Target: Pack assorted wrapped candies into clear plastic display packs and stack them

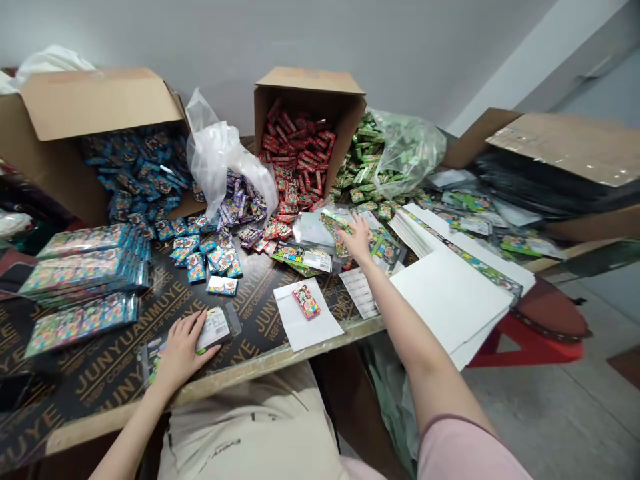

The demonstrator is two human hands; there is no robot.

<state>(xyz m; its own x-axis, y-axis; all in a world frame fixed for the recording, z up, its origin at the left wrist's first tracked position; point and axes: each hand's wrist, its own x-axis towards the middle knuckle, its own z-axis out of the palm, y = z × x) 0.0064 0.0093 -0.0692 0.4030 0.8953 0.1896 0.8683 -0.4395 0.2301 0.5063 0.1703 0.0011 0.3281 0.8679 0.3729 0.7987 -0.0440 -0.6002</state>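
My left hand (184,348) lies spread over a clear plastic packet (216,328) with a white label, flat near the table's front edge. My right hand (356,239) reaches out to a pile of flat printed packets, its fingers apart and touching a colourful green packet (336,233). Whether the fingertips grip it is hard to make out. Just left of that hand is a dark packet with a barcode label (318,260). Between my hands, a small red box (306,301) rests on a white paper sheet (287,325).
Cardboard boxes hold blue packets (135,167) and red packets (300,150). Purple packets (241,203) and green packets (367,150) spill from plastic bags. Filled blue packs (90,263) are stacked left. White card sheets (450,293) overhang the right edge above a red stool (530,347).
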